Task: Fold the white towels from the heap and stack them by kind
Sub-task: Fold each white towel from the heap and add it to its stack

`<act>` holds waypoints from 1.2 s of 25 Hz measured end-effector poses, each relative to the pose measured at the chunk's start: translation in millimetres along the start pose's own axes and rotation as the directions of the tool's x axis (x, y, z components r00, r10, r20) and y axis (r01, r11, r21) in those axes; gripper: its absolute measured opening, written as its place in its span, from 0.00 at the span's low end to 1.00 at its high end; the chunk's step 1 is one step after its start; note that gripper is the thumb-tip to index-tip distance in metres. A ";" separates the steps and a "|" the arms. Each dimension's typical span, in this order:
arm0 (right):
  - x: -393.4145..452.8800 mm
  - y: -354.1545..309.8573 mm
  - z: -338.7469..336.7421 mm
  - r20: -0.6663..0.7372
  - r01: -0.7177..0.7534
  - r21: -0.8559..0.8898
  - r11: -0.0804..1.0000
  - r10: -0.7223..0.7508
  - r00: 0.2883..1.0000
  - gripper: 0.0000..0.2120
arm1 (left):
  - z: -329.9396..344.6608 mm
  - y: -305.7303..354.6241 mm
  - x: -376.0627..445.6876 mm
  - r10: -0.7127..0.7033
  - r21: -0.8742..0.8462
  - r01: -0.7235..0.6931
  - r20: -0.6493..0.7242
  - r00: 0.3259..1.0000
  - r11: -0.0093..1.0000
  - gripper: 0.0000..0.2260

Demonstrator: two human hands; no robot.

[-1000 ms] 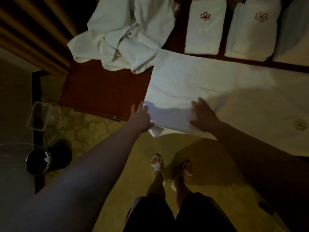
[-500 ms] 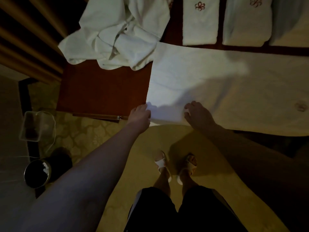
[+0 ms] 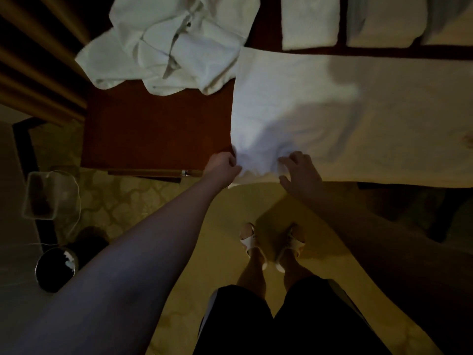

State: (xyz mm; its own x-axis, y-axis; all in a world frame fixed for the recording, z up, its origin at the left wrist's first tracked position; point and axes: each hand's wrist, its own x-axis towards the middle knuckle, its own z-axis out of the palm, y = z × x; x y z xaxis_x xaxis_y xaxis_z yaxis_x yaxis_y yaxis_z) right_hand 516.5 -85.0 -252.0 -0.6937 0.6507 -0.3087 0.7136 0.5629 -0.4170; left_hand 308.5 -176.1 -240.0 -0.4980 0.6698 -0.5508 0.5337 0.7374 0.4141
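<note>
Gripping the near-left corner of a spread white towel point(image 3: 320, 103), the left hand point(image 3: 223, 165) has its fingers curled tight into the cloth right at the desk's front edge, where the fabric bunches up. The right hand point(image 3: 300, 169) sits just beside it on the same front hem, its fingers bent down onto the towel and seeming to pinch the edge, though the dim light makes the grip hard to read. The towel lies flat across the right part of the dark red desk point(image 3: 153, 129), its near hem hanging a little over the front edge and its right end running out of view. At the back-left corner of the desk lies the crumpled heap of white towels point(image 3: 169, 39), its right side touching the spread towel's far-left corner. Along the back edge, behind the spread towel, stand folded stacks point(image 3: 309, 21), side by side with narrow gaps between. On the patterned floor to the left of the desk are a clear plastic box point(image 3: 41, 196) and, nearer, a round dark bin point(image 3: 55, 269). The person's feet in pale slippers point(image 3: 249, 240) stand just short of the desk's front edge.
</note>
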 end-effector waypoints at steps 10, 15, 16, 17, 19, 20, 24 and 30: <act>3.9 -11.1 -12.3 0.137 -0.138 0.430 0.892 0.087 0.987 0.19 | -26.9 36.0 -11.6 -0.018 -0.783 0.057 0.059 0.998 0.620 0.12; 6.4 -6.5 -14.6 0.073 -0.190 0.510 0.839 0.177 0.981 0.11 | -30.5 40.0 -7.6 0.133 -0.534 -0.108 0.007 0.991 0.839 0.12; 8.5 -3.6 -13.6 0.060 -0.199 0.501 0.842 0.196 0.979 0.08 | -29.5 39.9 -5.2 0.144 -0.474 -0.141 -0.031 0.989 0.869 0.09; 9.6 -2.6 -14.4 0.046 -0.197 0.487 0.851 0.200 0.979 0.06 | -29.5 41.0 -3.7 0.138 -0.450 -0.152 -0.064 0.988 0.880 0.06; 11.7 -3.3 -14.9 0.027 -0.196 0.462 0.865 0.207 0.978 0.05 | -29.2 41.4 0.6 0.155 -0.275 -0.174 -0.091 0.984 0.945 0.04; 12.3 -5.2 -16.4 0.013 -0.178 0.462 0.869 0.194 0.981 0.05 | -28.8 42.8 2.0 0.209 -0.062 -0.214 -0.078 0.975 0.975 0.06; 7.6 -19.3 -37.2 0.054 -0.154 0.597 0.787 0.152 0.987 0.07 | -27.7 67.6 -1.0 0.404 0.129 -0.411 0.076 0.912 0.903 0.13; -0.6 -10.7 -48.7 0.132 -0.269 0.611 0.744 0.239 0.962 0.11 | -35.4 102.7 -8.2 0.382 -0.226 -0.407 -0.147 0.913 0.885 0.11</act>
State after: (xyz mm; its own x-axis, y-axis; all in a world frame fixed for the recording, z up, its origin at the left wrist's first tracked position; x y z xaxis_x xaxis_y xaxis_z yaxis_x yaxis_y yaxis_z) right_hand 514.0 -66.6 -205.8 -0.5093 0.6933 -0.5099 0.6582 -0.0678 -0.7498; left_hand 343.3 -102.7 -167.3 -0.3510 0.9056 -0.2381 0.5208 0.4002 0.7540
